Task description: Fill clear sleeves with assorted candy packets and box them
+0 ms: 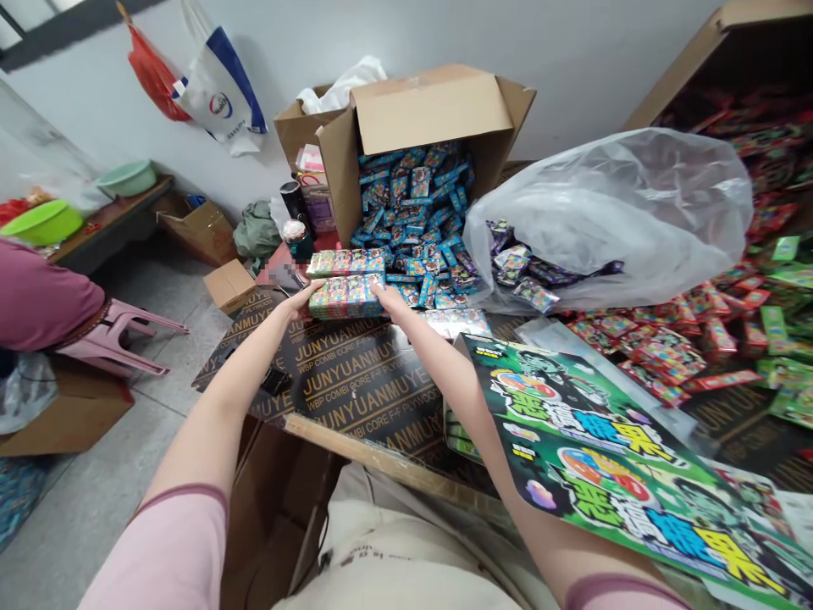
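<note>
A block of small colourful packs (pixel 346 296) is held at its two ends near the table's far left side. My left hand (pixel 306 296) is closed against its left end, and my right hand (pixel 386 298) grips the right end. Just behind it sits a similar row of packs (pixel 349 262). Loose blue packs (pixel 412 207) spill from an open cardboard box (pixel 438 110) onto the table past my hands. A silvery row of packs (pixel 454 323) lies under and beyond my right forearm. My fingertips are partly hidden by the block.
Green printed cardboard sheets (pixel 610 457) lie at the front right. A clear plastic bag (pixel 610 212) holds purple packets (pixel 530 269). Red packs (pixel 666 339) are heaped to the right. Behind the left hand stand a dark tumbler (pixel 293 203) and a jar (pixel 297 241). A person sits on a pink stool (pixel 120 335).
</note>
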A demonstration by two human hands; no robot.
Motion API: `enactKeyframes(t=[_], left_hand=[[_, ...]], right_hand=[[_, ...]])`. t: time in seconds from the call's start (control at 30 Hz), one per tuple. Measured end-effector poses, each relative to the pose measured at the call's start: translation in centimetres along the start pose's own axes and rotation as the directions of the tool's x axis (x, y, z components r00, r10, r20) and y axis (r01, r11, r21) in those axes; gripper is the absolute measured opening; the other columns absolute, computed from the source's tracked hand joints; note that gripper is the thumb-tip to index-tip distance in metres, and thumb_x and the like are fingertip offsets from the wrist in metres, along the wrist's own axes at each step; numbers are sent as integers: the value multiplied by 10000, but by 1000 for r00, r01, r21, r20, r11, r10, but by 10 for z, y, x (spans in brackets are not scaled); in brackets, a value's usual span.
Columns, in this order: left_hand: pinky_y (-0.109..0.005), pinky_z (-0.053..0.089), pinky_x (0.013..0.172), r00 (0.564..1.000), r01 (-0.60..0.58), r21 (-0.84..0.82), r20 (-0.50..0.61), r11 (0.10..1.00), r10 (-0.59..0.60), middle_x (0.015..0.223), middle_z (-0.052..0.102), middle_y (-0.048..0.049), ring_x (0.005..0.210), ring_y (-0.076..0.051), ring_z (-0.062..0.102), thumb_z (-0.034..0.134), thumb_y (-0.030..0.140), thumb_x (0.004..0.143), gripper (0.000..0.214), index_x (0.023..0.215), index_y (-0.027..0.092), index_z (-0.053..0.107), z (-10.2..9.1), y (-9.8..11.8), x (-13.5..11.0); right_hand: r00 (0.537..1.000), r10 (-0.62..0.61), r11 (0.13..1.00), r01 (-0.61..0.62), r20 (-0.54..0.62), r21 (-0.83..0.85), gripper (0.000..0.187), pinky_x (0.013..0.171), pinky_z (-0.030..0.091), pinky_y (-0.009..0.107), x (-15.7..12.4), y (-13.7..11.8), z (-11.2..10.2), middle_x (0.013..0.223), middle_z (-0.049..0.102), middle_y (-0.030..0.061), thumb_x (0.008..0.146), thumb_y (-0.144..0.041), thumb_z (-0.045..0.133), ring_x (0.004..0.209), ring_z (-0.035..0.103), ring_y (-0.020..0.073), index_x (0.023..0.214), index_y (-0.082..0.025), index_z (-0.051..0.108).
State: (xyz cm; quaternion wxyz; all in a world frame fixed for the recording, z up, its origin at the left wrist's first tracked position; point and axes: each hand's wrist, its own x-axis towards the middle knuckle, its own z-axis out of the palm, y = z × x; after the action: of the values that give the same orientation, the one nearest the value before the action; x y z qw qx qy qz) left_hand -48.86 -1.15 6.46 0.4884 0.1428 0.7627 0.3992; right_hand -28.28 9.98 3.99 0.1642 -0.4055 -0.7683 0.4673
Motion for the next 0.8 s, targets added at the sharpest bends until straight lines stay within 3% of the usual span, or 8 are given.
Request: enactKeyframes(t=[0.17,0.3,0.43,0.5,0.57,0.67,0.73,0.8], left_hand=[[-325,469,688,1000,13,-65,-8,998,-14,769,699,-74,792,-241,631,667,708,623,546,829,204,629,5,-17,-2],[-345,498,708,999,-14,-211,30,977,21,826,713,-67,800,-236,651,733,630,586,530,890,207,631,13,-28,-16],[-371,532,689,998,-5,-269,64,963,23,829,718,-64,810,-259,675,777,479,564,458,896,200,628,20,-46,-40],[-379,546,707,996,-16,-277,75,961,38,854,721,-80,844,-276,683,795,413,534,469,906,183,626,25,-61,-57],[-386,553,772,990,-80,-299,90,951,112,946,722,-92,910,-285,682,818,354,493,563,984,170,615,29,-81,-74],[-423,519,921,933,-303,-292,104,907,345,1168,665,-106,1061,-299,642,865,274,430,874,1220,180,502,34,-114,-95],[-459,458,1020,873,-447,-216,106,868,476,1299,585,-129,1179,-314,578,888,273,430,1036,1334,191,387,35,-135,-103],[-483,372,1101,831,-538,-91,112,838,546,1376,510,-154,1271,-323,502,897,309,453,1115,1390,189,305,35,-153,-106]], right_hand=[[979,199,973,-201,34,112,537,732,507,360,0,2,-5,1189,635,188,894,-469,363,945,624,260,1242,-106,550],[977,208,969,-213,49,129,527,758,500,393,-10,-2,-10,1203,630,190,889,-445,361,962,618,279,1256,-115,546],[984,178,979,-178,8,103,660,895,455,478,-27,-9,-18,1332,540,204,853,-370,438,1133,555,328,1462,-144,321],[995,86,996,-87,-55,-23,818,981,377,554,-39,-12,-23,1425,433,218,801,-371,544,1271,440,377,1519,-186,198],[993,-113,956,100,-33,-277,991,1033,262,640,-53,-15,-28,1502,310,215,712,-427,682,1373,279,434,1532,-245,157],[911,-283,748,405,298,-526,1236,1040,132,705,-74,-16,-34,1556,196,196,515,-556,826,1409,135,489,1528,-308,165],[828,-247,678,519,504,-520,1306,1036,131,698,-86,-16,-33,1531,249,203,445,-608,842,1385,189,493,1528,-316,173],[772,-234,642,579,591,-502,1306,1025,196,656,-99,-16,-31,1443,373,211,448,-624,834,1313,319,469,1530,-305,176]])
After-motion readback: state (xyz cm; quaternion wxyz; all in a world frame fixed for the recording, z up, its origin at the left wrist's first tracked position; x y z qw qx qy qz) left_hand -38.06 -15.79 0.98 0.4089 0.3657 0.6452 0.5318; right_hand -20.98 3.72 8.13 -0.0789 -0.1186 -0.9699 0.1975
